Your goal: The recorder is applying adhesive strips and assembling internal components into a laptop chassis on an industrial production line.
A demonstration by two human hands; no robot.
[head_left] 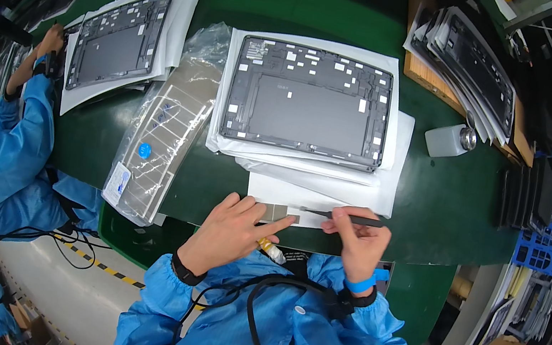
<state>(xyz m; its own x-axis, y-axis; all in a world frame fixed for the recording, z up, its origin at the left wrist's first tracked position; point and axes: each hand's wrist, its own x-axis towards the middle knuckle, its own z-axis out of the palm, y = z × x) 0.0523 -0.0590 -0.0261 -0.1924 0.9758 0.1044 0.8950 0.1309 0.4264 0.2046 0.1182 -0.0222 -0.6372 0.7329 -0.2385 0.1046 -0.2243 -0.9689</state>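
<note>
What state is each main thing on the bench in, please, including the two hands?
Left hand: index finger extended at the grey piece.
Right hand: closed on the tweezers.
Tweezers: held, tips leftward; whether open, unclear.
Grey piece: lying on white paper.
Central dark panel: flat on white sheets.
Clear bag: holding grey lined sheet.
Bottle: metal top on.

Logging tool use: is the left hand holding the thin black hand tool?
No, the thin black hand tool is in the right hand.

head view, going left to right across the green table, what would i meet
Leftmost tablet housing → clear plastic bag of grey pieces → left hand → right hand → white bottle. Overlapping things are left out.
</note>
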